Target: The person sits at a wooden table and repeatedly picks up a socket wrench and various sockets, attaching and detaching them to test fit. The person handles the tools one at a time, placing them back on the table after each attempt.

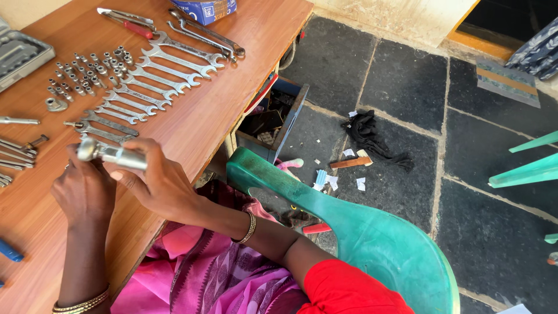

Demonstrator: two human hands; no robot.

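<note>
Steel ratchet handle (pixel 111 154) sits clasped between both hands above the wooden table (pixel 192 134): right hand (pixel 160 186) grasping its shaft, left hand (pixel 84 189) pinching its head, likely to steady it. At twelve o'clock, spanners (pixel 151 81) lie ranked by size beside sockets (pixel 87 72).

only package i can spot is a blue rectangular cardboard box (pixel 204 10) with white print, at the wooden table's (pixel 244 64) far edge

Scene is being lit brightly and evenly by soft daylight. Weak glare is being thrown off the steel wrenches (pixel 152 78); the tabletop (pixel 232 70) is being rendered sharply, with edges being slightly stretched.
</note>
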